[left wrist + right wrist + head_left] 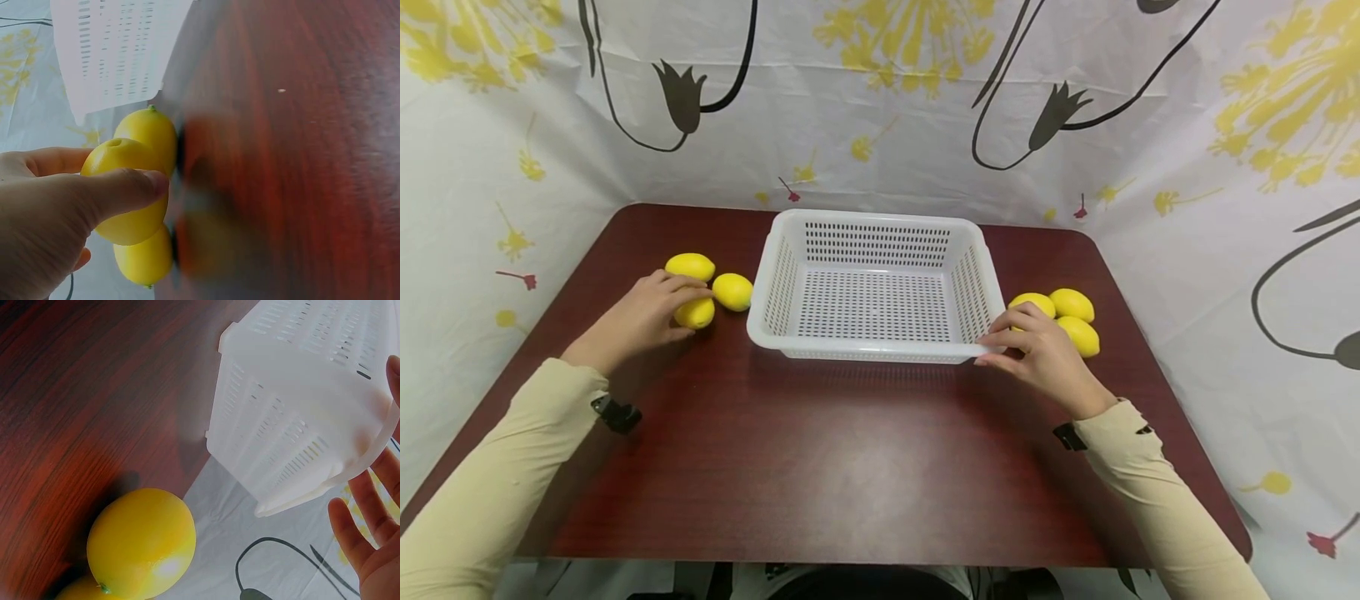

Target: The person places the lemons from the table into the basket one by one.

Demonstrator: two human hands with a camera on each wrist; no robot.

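Note:
A white plastic basket [872,308] with slotted walls stands upright on the table. At its near right corner, my right hand [1045,354] holds the rim, thumb on one side and fingers on the other. Off the basket's left side, my left hand [643,317] grips a yellow lemon [134,222] between thumb and fingers. Two more lemons lie close by, one behind it [691,266] and one nearer the basket [733,292]. Beyond my right hand are three lemons [1078,336] grouped together, one partly hidden by my fingers.
The dark red wooden table [850,467] has rounded corners. A white cloth [880,158] with yellow and grey flower prints hangs behind it and along both sides. Each wrist carries a small black camera [616,414] on a strap.

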